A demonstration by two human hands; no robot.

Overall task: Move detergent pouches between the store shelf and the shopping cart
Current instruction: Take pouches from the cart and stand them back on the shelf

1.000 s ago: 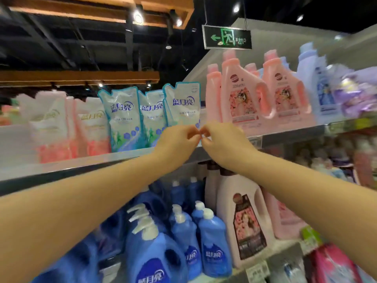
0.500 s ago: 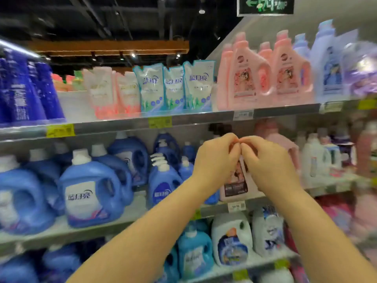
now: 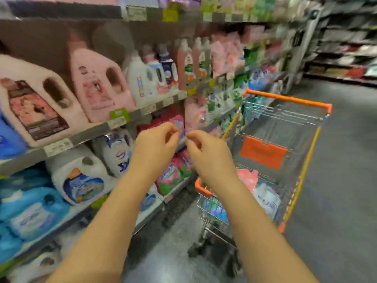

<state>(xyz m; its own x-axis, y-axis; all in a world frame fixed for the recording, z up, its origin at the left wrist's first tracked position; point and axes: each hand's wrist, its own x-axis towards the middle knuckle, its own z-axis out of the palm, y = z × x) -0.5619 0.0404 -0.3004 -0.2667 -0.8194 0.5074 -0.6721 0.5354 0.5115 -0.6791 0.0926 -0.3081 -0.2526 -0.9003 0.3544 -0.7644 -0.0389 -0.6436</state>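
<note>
Hands: left hand (image 3: 155, 148) and right hand (image 3: 208, 154) raised side by side, fingers curled in, tips nearly meeting, nothing visible in either.
Pouches (image 3: 247, 178): slumped in cart (image 3: 289, 99), below and right of both hands.
Nearer: right hand, I'd judge.
Axis: too blurred to tell.
Shelf (image 3: 91, 130): left of the hands.

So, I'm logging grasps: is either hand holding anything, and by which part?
Nothing that shows: the left hand and right hand have curled fingers, fingertips nearly meeting, nothing between them.

1. Labels on the pink jug (image 3: 98, 86) and the white jug (image 3: 81, 180): blurred, nothing legible.
2. Price tags (image 3: 58, 147) along the shelf (image 3: 91, 132) front edge: unreadable.
3. Orange panel (image 3: 263, 152) in the shopping cart (image 3: 287, 99): no print can be read.
</note>
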